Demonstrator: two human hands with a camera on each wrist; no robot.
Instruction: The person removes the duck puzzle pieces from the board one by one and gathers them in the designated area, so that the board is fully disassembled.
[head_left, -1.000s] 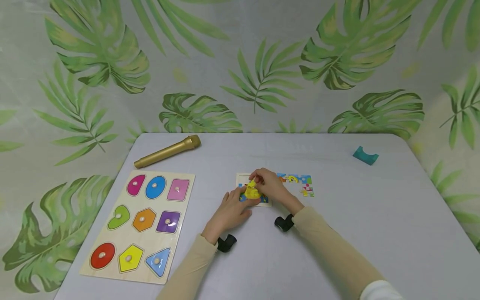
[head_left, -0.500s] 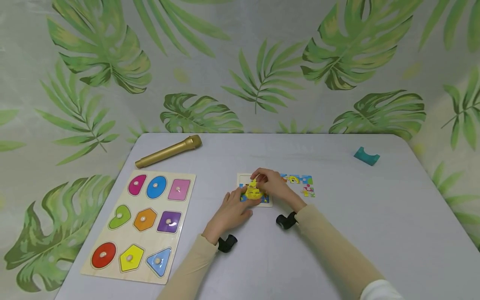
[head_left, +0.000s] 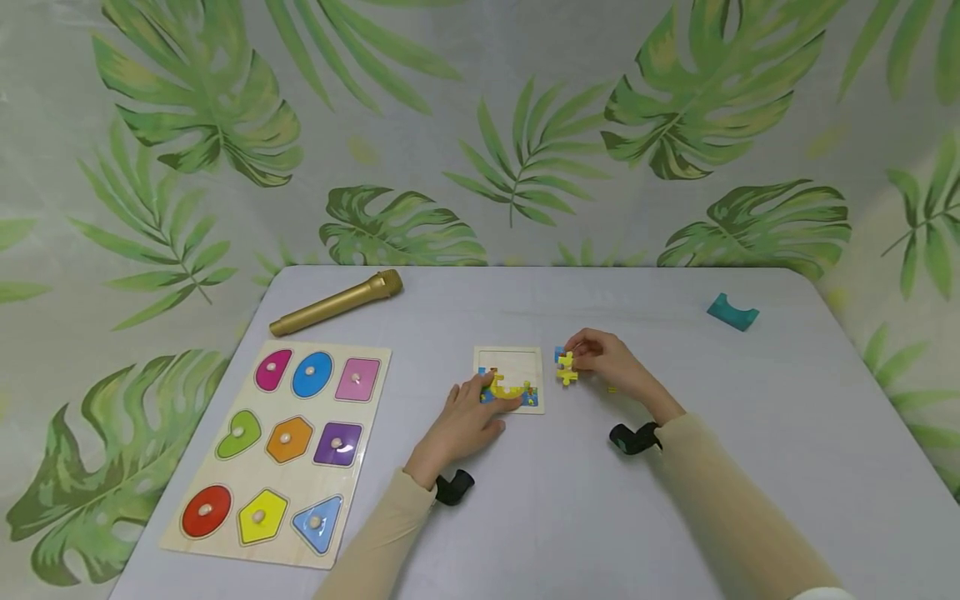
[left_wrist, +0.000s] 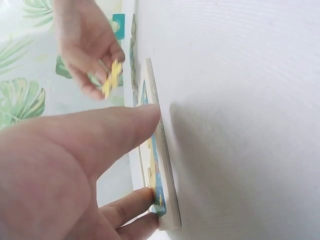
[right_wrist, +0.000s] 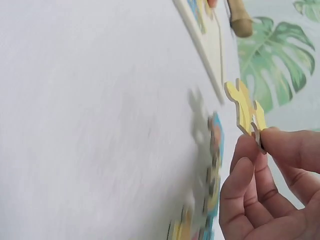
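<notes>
My left hand [head_left: 468, 417] rests at the near left corner of a small wooden jigsaw tray [head_left: 510, 350], fingers and thumb spread over its edges. Yellow and blue pieces fill the tray's lower part; its upper part shows bare wood. To the right of the tray, my right hand [head_left: 618, 367] pinches a yellow jigsaw piece [right_wrist: 245, 107] between thumb and fingers, raised above the table. The left wrist view also shows this yellow piece [left_wrist: 113, 79] beyond my left thumb.
Loose jigsaw pieces [right_wrist: 214, 187] lie under and beside my right hand, mostly hidden by it in the head view. A shape-knob board [head_left: 300, 500] lies at left, a gold microphone [head_left: 337, 302] behind it. A teal curved block [head_left: 732, 312] sits at back right.
My right hand has moved right, off the tray to over the loose pieces, with the yellow piece in its fingers. More bare wood now shows in the tray. The left hand stays put.
</notes>
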